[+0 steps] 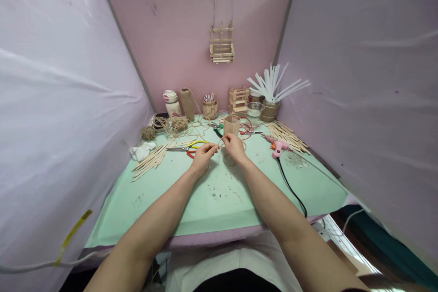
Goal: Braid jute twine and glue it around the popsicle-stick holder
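My left hand is closed in a pinch on a thin piece of twine above the middle of the table. Close to its right, my right hand pinches the same twine, with a loop of it hanging below. Just behind my right hand stands a small cup made of wooden sticks, its lower part hidden by the hand. Scissors with yellow and red handles lie left of my left hand. Green-handled pliers rest behind my hands.
A pink glue gun with a black cord lies at right. Wooden sticks lie in piles at left and right. Tangled twine, jars, a clear bowl and a pot of white glue sticks line the back.
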Available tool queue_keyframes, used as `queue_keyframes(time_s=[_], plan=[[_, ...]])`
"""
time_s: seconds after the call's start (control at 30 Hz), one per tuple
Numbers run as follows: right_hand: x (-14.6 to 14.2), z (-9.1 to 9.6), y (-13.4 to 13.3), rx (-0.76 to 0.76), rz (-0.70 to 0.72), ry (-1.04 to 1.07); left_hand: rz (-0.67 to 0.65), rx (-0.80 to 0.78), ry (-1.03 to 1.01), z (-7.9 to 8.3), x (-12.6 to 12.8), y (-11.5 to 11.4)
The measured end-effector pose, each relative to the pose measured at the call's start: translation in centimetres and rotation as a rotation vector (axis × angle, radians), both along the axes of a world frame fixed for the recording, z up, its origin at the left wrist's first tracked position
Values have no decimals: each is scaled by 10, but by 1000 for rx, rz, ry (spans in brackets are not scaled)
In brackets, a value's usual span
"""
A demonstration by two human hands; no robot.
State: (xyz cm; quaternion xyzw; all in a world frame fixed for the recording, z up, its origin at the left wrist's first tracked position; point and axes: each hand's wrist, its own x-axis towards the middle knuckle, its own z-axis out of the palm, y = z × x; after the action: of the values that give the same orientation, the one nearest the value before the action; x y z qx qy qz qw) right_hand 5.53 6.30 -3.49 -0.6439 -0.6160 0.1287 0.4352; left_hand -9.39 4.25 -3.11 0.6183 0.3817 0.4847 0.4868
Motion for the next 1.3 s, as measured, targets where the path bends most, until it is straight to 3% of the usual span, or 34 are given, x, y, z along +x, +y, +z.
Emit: queue_keyframes(time_s=[0.2,0.37,0.43,0.53,0.8,1.03,1.3], plan=[[-3,5,-2,89,-87,93,146,33,-30,1,-1,1],[-10,15,-7,-57,242,399,265,35,-34,-1,-4,5],[-13,18,-11,-118,323,457,267,48,-25,-2,-4,5],[-16,21,-15,-94,395,471,249,67,5,-5,-5,6],[-18,18,-14,132,329,318,192,77,100,-6,-5,7],[-20,12,-10,113,313,437,145,140,148,-3,-5,6],[-18,11,-9,94,338,454,180,137,192,2,-5,1]])
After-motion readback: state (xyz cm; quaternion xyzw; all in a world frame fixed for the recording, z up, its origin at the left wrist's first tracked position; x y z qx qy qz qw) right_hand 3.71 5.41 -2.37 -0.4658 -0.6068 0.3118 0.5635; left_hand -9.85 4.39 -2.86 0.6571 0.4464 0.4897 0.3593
